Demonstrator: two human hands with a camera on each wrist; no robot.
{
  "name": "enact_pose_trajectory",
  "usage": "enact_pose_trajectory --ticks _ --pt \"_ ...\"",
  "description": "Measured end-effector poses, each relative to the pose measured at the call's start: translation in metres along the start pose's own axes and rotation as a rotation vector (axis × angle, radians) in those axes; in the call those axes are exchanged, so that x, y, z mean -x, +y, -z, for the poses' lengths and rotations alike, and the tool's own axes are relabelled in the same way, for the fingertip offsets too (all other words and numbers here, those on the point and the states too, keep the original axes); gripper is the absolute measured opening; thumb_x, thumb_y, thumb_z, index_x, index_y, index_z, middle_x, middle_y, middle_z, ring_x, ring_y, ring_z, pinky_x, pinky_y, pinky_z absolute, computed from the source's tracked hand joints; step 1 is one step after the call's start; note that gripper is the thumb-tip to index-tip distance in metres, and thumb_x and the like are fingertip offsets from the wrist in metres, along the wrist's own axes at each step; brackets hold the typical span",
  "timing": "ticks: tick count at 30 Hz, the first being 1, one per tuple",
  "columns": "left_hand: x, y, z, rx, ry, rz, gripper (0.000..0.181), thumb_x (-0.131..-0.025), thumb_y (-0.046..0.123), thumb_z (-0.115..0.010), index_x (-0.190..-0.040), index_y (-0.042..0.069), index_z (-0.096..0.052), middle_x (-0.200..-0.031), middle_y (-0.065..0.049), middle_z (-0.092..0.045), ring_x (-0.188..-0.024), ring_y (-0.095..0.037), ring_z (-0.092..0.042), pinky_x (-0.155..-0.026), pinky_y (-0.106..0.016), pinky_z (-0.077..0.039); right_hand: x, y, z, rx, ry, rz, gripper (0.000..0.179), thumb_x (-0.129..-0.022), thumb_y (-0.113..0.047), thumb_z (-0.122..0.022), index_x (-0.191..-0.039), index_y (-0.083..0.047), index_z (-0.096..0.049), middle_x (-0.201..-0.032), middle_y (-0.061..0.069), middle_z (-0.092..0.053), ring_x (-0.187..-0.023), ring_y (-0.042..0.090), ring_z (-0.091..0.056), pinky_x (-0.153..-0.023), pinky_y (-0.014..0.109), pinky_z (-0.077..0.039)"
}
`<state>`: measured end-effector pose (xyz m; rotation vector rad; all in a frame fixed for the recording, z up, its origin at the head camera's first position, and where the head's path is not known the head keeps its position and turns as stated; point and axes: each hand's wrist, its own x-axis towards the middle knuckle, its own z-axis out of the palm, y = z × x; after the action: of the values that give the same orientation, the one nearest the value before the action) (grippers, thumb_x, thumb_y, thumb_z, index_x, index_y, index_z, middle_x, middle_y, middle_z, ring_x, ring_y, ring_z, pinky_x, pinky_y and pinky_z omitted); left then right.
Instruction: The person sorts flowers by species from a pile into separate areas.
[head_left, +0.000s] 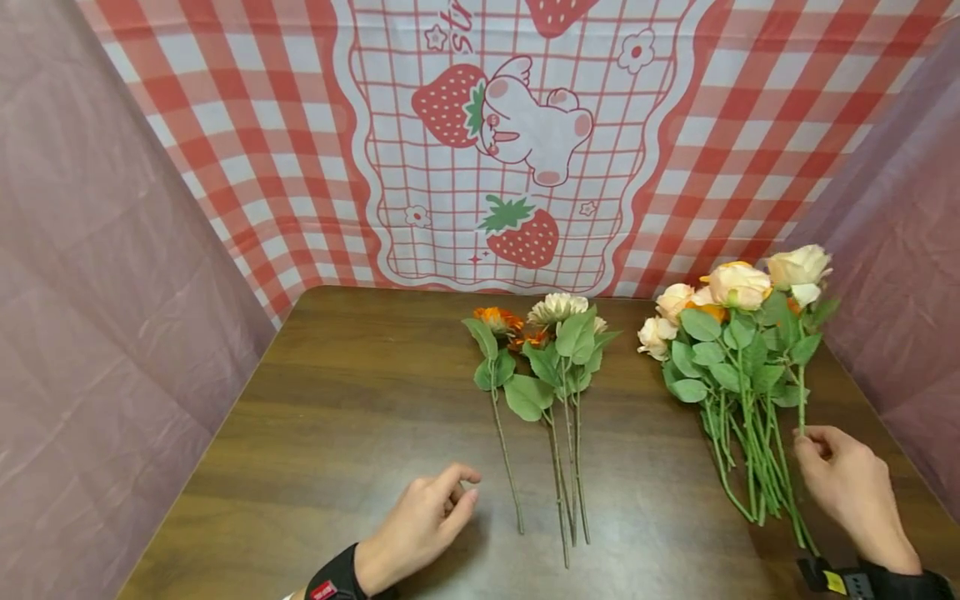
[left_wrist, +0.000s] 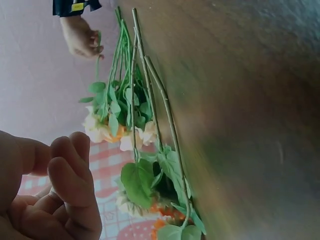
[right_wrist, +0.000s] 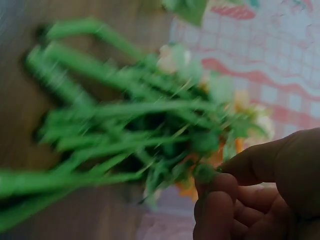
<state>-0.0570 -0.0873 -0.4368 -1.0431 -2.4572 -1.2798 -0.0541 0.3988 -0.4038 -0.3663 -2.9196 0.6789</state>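
At the right of the head view, my right hand point(head_left: 855, 487) pinches the green stem of a cream rose point(head_left: 799, 267) between thumb and fingers. The stem tip point(right_wrist: 204, 172) shows at those fingers in the right wrist view, partly blurred. Beside it on the table lies a bunch of peach and orange roses point(head_left: 738, 286), stems point(head_left: 757, 450) pointing toward me. My left hand point(head_left: 420, 517) hovers over the table with fingers loosely bent, holding nothing. Just to its right lies an orange flower point(head_left: 497, 319) on a thin brown stem, next to several cream and orange flowers point(head_left: 558, 308).
The brown wooden table point(head_left: 337, 433) ends at the back against a red-and-white checked cloth point(head_left: 285, 142) with strawberry prints. Pinkish drapes point(head_left: 112, 292) hang along both sides.
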Motion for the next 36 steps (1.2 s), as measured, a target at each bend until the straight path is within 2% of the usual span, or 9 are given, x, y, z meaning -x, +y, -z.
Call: enact_pose_trajectory --ticks 4,9,13,16,20,24,28,33,36 --pt "0.002 -0.001 0.001 -0.015 -0.008 0.017 0.015 -0.087 0.006 -0.057 -0.101 0.010 -0.057 -0.061 0.008 -0.060 -0.052 0.010 -0.045 -0.045 -0.009 -0.041 -0.007 0.016 -0.004 0.063 -0.063 -0.097 0.039 -0.095 -0.021 -0.039 -0.111 0.013 -0.050 -0.090 0.029 -0.058 -0.060 0.028 -0.053 -0.045 0.040 -0.041" --pt "0.005 -0.003 0.002 -0.049 -0.011 0.041 0.016 -0.086 0.007 -0.059 -0.101 0.011 -0.058 -0.061 0.011 -0.057 -0.050 0.011 -0.041 -0.044 -0.008 -0.038 -0.016 0.030 -0.007 0.137 -0.217 -0.214 0.041 -0.095 -0.017 -0.040 -0.122 0.013 -0.042 -0.105 0.037 -0.051 -0.073 0.040 -0.055 -0.053 0.047 -0.043" --pt "0.007 -0.005 0.003 -0.068 -0.027 0.069 0.016 -0.086 0.007 -0.059 -0.102 0.012 -0.058 -0.061 0.012 -0.057 -0.050 0.010 -0.040 -0.044 -0.009 -0.036 -0.023 0.041 -0.008 0.171 -0.349 -0.174 0.043 -0.094 -0.017 -0.042 -0.123 0.014 -0.040 -0.110 0.041 -0.048 -0.076 0.045 -0.055 -0.054 0.049 -0.044" --pt "0.007 -0.005 0.002 -0.082 -0.041 0.087 0.017 -0.086 0.008 -0.058 -0.103 0.012 -0.058 -0.062 0.013 -0.058 -0.049 0.010 -0.040 -0.043 -0.009 -0.036 -0.026 0.046 -0.009 0.170 -0.388 -0.116 0.044 -0.093 -0.019 -0.045 -0.122 0.015 -0.042 -0.112 0.042 -0.048 -0.079 0.047 -0.055 -0.054 0.050 -0.046" --pt "0.007 -0.006 0.001 -0.095 -0.056 0.096 0.018 -0.086 0.009 -0.058 -0.104 0.011 -0.057 -0.063 0.011 -0.060 -0.049 0.010 -0.041 -0.043 -0.010 -0.037 -0.024 0.048 -0.013 0.178 -0.333 -0.117 0.043 -0.092 -0.018 -0.049 -0.120 0.014 -0.045 -0.109 0.040 -0.051 -0.076 0.044 -0.056 -0.054 0.051 -0.045" --pt "0.007 -0.007 0.001 -0.099 -0.064 0.096 0.019 -0.085 0.007 -0.057 -0.104 0.009 -0.057 -0.066 0.008 -0.063 -0.052 0.008 -0.044 -0.044 -0.011 -0.040 -0.022 0.048 -0.013 0.188 -0.285 -0.177 0.043 -0.090 -0.017 -0.052 -0.118 0.015 -0.045 -0.106 0.040 -0.051 -0.074 0.045 -0.055 -0.054 0.051 -0.046" --pt "0.006 -0.009 0.002 -0.110 -0.059 0.082 0.020 -0.084 0.005 -0.058 -0.103 0.006 -0.058 -0.067 0.004 -0.065 -0.052 0.007 -0.046 -0.044 -0.012 -0.042 -0.021 0.050 -0.011 0.185 -0.297 -0.220 0.047 -0.090 -0.019 -0.054 -0.119 0.016 -0.043 -0.107 0.040 -0.050 -0.075 0.045 -0.055 -0.055 0.051 -0.046" --pt "0.005 -0.010 0.005 -0.143 -0.049 0.096 0.020 -0.083 0.006 -0.059 -0.103 0.007 -0.059 -0.072 0.005 -0.064 -0.055 0.004 -0.047 -0.046 -0.015 -0.043 -0.017 0.051 -0.007 0.172 -0.238 -0.216 0.046 -0.090 -0.021 -0.053 -0.116 0.015 -0.044 -0.099 0.036 -0.055 -0.070 0.039 -0.056 -0.053 0.048 -0.044" --pt "0.004 -0.013 0.011 -0.183 -0.048 0.116 0.019 -0.084 0.010 -0.060 -0.103 0.009 -0.059 -0.080 0.004 -0.063 -0.063 -0.002 -0.052 -0.052 -0.020 -0.047 -0.010 0.043 -0.003 0.153 -0.153 -0.185 0.045 -0.092 -0.022 -0.048 -0.116 0.016 -0.044 -0.097 0.036 -0.055 -0.067 0.038 -0.055 -0.052 0.047 -0.043"
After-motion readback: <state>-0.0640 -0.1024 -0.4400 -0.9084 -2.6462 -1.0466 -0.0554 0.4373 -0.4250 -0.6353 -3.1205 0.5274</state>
